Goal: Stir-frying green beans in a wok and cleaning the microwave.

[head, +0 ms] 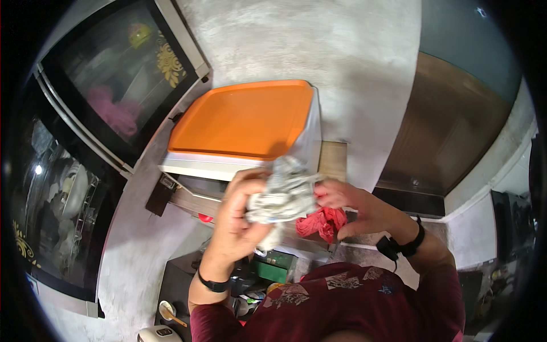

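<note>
My left hand point(239, 222) grips a crumpled, grey-and-white patterned bundle point(284, 194), either cloth or paper, blurred by motion. A paler piece point(270, 239) hangs beneath it. To the right of the bundle is my right hand point(352, 207), its thumb apart from its fingers and the fingertips close to the bundle's edge. A red crumpled thin bag or cloth point(322, 224) shows just below those fingers; whether they hold it is unclear. Beyond the bundle, an orange tray-like lid point(245, 119) tops a white box-shaped unit point(196, 169).
A glass-fronted cabinet point(115, 77) with dishes behind its lower door point(64, 201) stands left. At right is a brown-and-grey door panel point(453, 119). Below are a green box point(273, 267), a small dish with a wooden spoon point(173, 315) and a white appliance point(158, 334).
</note>
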`<action>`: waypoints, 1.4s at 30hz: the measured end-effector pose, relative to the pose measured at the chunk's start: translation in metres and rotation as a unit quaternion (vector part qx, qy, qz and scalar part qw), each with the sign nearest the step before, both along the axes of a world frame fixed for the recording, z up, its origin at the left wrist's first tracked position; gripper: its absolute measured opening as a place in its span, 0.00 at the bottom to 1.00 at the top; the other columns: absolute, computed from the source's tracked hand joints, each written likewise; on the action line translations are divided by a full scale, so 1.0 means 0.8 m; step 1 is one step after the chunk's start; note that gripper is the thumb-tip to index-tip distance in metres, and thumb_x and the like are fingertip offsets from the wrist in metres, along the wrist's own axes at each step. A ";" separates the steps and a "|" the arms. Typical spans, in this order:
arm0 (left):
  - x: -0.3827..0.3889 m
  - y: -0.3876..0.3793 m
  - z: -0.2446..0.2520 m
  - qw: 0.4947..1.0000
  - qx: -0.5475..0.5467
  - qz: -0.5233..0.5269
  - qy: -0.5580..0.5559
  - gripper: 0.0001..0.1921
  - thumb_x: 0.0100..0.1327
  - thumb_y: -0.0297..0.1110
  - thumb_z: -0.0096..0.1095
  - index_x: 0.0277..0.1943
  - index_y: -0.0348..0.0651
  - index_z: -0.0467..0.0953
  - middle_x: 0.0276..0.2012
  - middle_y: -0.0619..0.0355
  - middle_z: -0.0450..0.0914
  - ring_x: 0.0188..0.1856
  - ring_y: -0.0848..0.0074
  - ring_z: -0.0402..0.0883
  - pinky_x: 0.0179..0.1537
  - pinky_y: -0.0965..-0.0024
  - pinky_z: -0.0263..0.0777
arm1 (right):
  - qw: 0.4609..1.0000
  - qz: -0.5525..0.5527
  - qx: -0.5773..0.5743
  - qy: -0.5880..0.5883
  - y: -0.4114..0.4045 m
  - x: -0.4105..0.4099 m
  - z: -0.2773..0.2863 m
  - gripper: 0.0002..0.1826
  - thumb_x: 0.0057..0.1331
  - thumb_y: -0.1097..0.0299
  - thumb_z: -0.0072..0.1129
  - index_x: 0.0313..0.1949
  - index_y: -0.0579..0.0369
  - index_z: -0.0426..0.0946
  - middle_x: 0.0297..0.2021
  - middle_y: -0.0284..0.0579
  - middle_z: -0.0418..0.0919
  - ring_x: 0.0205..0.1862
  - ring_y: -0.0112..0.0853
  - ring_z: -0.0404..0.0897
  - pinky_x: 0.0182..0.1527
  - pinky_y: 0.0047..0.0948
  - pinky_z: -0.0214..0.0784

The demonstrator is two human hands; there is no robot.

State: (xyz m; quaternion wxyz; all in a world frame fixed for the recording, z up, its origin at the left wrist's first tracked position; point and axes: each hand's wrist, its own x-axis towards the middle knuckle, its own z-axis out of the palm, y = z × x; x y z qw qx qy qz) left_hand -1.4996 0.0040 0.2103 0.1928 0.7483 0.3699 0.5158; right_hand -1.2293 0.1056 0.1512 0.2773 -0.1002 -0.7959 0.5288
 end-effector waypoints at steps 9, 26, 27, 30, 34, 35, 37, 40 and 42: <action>0.064 0.023 0.015 0.956 0.082 0.056 0.275 0.25 0.58 0.26 0.66 0.60 0.42 0.75 0.63 0.49 0.72 0.59 0.53 0.75 0.57 0.58 0.76 | 0.957 -0.140 -0.172 0.186 0.013 -0.002 -0.001 0.26 0.65 0.66 0.66 0.60 0.55 0.70 0.53 0.38 0.77 0.53 0.28 0.76 0.54 0.30 0.71; -0.054 0.121 -0.048 0.907 0.187 0.325 0.192 0.22 0.44 0.54 0.76 0.29 0.46 0.76 0.29 0.62 0.76 0.35 0.67 0.73 0.51 0.60 0.60 | 0.785 -0.321 0.422 -0.321 0.282 -0.158 0.162 0.18 0.61 0.70 0.60 0.52 0.46 0.78 0.48 0.48 0.79 0.50 0.47 0.78 0.51 0.40 0.73; -0.053 0.123 -0.048 0.907 0.185 0.327 0.189 0.22 0.44 0.54 0.76 0.29 0.46 0.76 0.29 0.62 0.76 0.35 0.67 0.73 0.51 0.60 0.60 | 0.783 -0.318 0.424 -0.324 0.280 -0.169 0.158 0.18 0.61 0.70 0.60 0.52 0.46 0.78 0.48 0.48 0.79 0.50 0.47 0.78 0.51 0.40 0.73; -0.051 0.126 -0.045 0.910 0.172 0.325 0.193 0.23 0.44 0.55 0.76 0.28 0.45 0.75 0.28 0.60 0.74 0.34 0.65 0.72 0.49 0.60 0.60 | 0.687 -0.278 0.487 -0.463 0.270 -0.190 0.144 0.12 0.61 0.63 0.58 0.42 0.49 0.82 0.42 0.46 0.84 0.47 0.42 0.81 0.48 0.41 0.75; -0.049 0.125 -0.041 0.912 0.167 0.320 0.197 0.23 0.45 0.54 0.76 0.28 0.45 0.73 0.27 0.57 0.72 0.35 0.61 0.72 0.47 0.59 0.59 | 0.715 -0.264 0.502 -0.409 0.266 -0.191 0.137 0.16 0.58 0.49 0.55 0.34 0.44 0.85 0.35 0.43 0.86 0.40 0.44 0.84 0.42 0.44 0.76; -0.053 0.126 -0.045 0.909 0.174 0.323 0.199 0.23 0.45 0.54 0.76 0.27 0.44 0.73 0.27 0.57 0.72 0.35 0.61 0.71 0.47 0.59 0.59 | 0.710 -0.247 0.508 -0.420 0.258 -0.196 0.138 0.15 0.58 0.49 0.55 0.34 0.42 0.85 0.35 0.43 0.86 0.40 0.44 0.84 0.42 0.44 0.76; -0.054 0.125 -0.047 0.912 0.177 0.320 0.188 0.23 0.46 0.54 0.75 0.27 0.44 0.73 0.27 0.56 0.69 0.34 0.60 0.68 0.47 0.59 0.59 | 0.716 -0.230 0.515 -0.411 0.236 -0.202 0.134 0.13 0.58 0.51 0.56 0.33 0.39 0.85 0.35 0.42 0.85 0.40 0.43 0.84 0.41 0.44 0.76; -0.052 0.120 -0.047 0.910 0.173 0.324 0.193 0.21 0.46 0.52 0.76 0.28 0.44 0.73 0.27 0.56 0.69 0.35 0.61 0.68 0.46 0.61 0.58 | 0.732 -0.194 0.501 -0.419 0.180 -0.202 0.146 0.10 0.54 0.59 0.56 0.31 0.44 0.84 0.32 0.43 0.85 0.37 0.43 0.84 0.38 0.45 0.74; -0.042 0.120 -0.042 0.913 0.165 0.319 0.196 0.19 0.45 0.46 0.77 0.29 0.44 0.74 0.27 0.56 0.69 0.35 0.62 0.68 0.46 0.62 0.58 | 0.738 -0.158 0.515 -0.406 0.153 -0.187 0.148 0.11 0.51 0.62 0.58 0.31 0.47 0.85 0.32 0.46 0.85 0.37 0.44 0.84 0.38 0.44 0.74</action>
